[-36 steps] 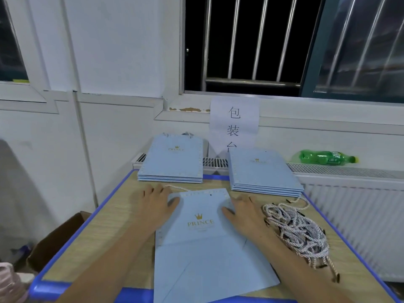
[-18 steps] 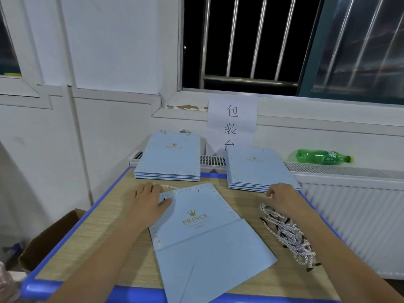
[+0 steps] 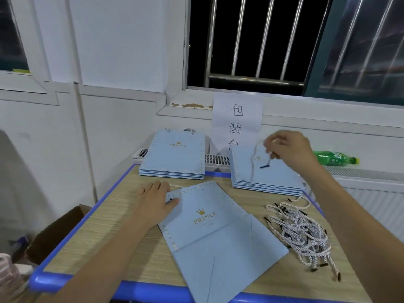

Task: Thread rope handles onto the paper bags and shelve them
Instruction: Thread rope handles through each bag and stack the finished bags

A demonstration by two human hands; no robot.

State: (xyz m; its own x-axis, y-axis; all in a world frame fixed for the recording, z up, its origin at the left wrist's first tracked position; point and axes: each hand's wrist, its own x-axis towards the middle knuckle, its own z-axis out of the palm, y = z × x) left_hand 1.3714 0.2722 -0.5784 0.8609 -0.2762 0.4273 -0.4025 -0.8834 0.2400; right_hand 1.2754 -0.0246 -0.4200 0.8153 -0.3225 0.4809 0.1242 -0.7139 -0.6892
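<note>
Bag under left hand, rope in raised right hand

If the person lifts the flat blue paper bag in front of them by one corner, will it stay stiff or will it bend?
The paper bag lies flat and creased under the left hand, so it is probably thin card: likely light, sagging somewhat along its folds. Its smooth face may slide easily on the table. The rope hanging from the right hand droops, so it seems floppy by comparison.
</note>
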